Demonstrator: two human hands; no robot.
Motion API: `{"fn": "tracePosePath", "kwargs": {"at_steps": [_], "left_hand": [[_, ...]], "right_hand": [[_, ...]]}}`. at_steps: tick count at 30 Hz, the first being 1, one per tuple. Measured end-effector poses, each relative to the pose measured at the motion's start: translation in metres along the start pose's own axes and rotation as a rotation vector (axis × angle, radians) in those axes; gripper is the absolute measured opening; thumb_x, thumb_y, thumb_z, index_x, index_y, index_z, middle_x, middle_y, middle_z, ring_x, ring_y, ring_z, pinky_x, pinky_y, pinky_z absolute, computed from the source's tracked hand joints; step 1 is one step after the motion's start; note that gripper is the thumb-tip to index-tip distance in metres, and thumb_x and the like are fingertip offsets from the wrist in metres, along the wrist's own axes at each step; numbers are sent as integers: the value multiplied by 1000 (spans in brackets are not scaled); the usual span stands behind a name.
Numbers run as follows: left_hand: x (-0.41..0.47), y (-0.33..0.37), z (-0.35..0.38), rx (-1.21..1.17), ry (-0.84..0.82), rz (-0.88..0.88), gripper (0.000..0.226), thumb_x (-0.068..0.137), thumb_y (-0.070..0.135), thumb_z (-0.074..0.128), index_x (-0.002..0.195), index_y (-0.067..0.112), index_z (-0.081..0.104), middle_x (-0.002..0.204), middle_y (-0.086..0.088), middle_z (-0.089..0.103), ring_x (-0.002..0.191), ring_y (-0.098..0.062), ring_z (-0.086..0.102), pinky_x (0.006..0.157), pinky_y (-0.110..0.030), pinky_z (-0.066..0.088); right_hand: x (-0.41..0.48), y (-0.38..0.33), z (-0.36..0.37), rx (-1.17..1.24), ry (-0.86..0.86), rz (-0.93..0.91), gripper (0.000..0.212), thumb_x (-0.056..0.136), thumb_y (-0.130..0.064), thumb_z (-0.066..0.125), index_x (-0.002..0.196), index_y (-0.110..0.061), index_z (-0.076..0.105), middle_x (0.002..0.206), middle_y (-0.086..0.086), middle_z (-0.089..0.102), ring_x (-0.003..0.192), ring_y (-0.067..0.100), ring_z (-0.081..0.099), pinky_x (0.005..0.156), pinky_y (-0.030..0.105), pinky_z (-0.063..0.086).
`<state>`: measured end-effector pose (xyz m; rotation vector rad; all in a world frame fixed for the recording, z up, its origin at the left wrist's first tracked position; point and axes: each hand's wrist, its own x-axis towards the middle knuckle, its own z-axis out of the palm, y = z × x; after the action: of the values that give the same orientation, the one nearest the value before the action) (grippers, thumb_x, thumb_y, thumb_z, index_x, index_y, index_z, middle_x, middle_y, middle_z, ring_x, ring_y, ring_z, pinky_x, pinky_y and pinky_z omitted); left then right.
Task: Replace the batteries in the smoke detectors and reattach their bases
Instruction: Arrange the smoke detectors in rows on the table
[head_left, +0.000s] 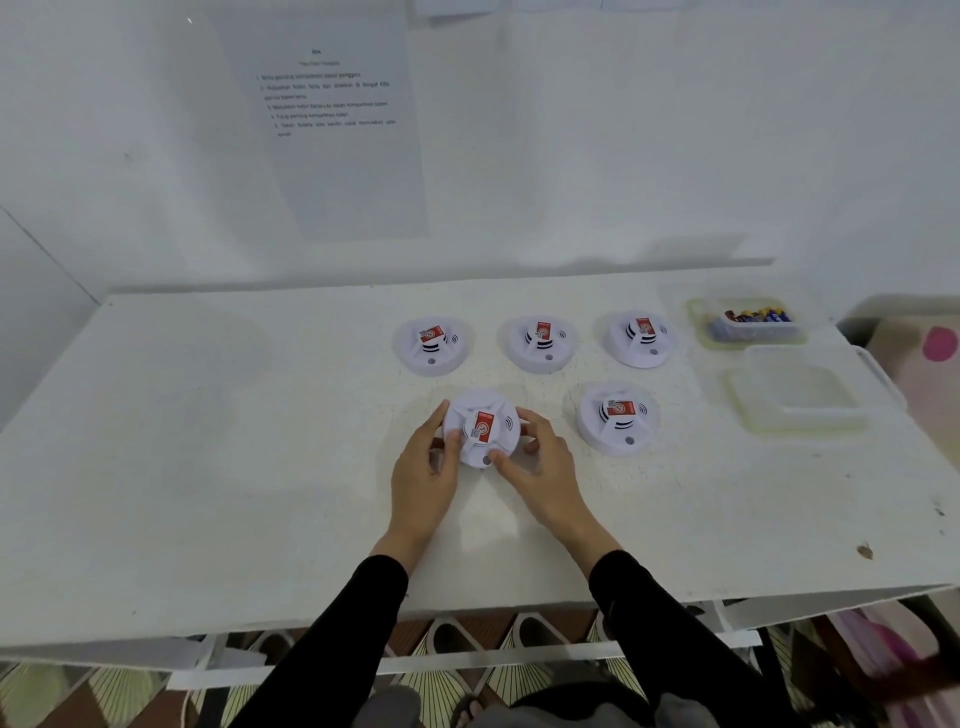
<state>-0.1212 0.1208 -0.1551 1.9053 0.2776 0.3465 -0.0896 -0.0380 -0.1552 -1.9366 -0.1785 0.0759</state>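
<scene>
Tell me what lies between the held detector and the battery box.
In the head view, one other detector sits between the held detector and the battery box; the rest is bare table.

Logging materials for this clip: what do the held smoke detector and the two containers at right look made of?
Held smoke detector: likely white moulded plastic, smooth matte shell. Battery container and empty container: seemingly clear, slightly yellowed plastic; table shows through.
</scene>
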Motion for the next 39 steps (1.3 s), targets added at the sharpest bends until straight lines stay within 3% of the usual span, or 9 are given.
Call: {"fn": "tracePosePath", "kwargs": {"at_steps": [2,10,15,19,24,31,37,39], "left_hand": [[0,0,0,0,-1,0,40,101,37,51,141,31,51,130,19,58,119,1,55,97,-13,44],[0,-5,0,14,5,2,42,101,36,52,142,28,51,134,12,61,121,-5,58,101,-27,50],[-1,-3,1,16,1,1,41,101,36,52,142,28,51,130,16,60,121,-5,58,101,-25,50],[-1,-4,1,16,9,1,43,101,37,52,142,25,51,135,9,61,122,-6,57,102,-27,50],[-1,-3,0,7,7,-4,42,101,37,52,142,28,51,134,12,61,121,-4,57,101,-27,50],[-1,-1,0,12,2,13,43,101,36,52,143,28,50,136,9,61,122,-6,57,102,-28,50],[-2,1,-1,25,-1,-3,42,100,35,54,142,29,51,133,12,62,118,-5,59,93,-11,47],[-2,2,-1,29,-5,-5,42,101,35,54,142,30,51,130,13,63,115,-5,60,92,-12,47]], "right_hand": [[0,0,0,3,0,0,53,80,-42,71,127,-43,46,116,-28,59,104,5,54,92,38,48],[0,0,1,-4,4,1,62,75,-53,66,131,-35,47,119,-22,60,105,8,55,92,38,48],[0,0,2,-4,0,-3,63,74,-57,66,131,-37,47,119,-23,59,105,9,56,92,38,49],[1,1,1,-11,-1,-8,62,75,-57,66,130,-37,46,119,-23,60,105,6,56,92,38,48],[1,2,0,-5,-11,-4,58,80,-46,71,132,-34,47,120,-22,59,104,5,54,91,32,47],[1,-3,-5,9,-45,-1,47,90,-32,66,132,-34,46,119,-25,54,103,-1,53,83,13,39],[-1,-4,-6,56,-41,-5,42,92,-26,64,129,-35,47,120,-22,56,104,0,55,86,17,43],[-2,-5,-8,75,-43,-1,41,92,-25,64,127,-38,47,120,-21,56,105,2,56,86,17,43]]}}
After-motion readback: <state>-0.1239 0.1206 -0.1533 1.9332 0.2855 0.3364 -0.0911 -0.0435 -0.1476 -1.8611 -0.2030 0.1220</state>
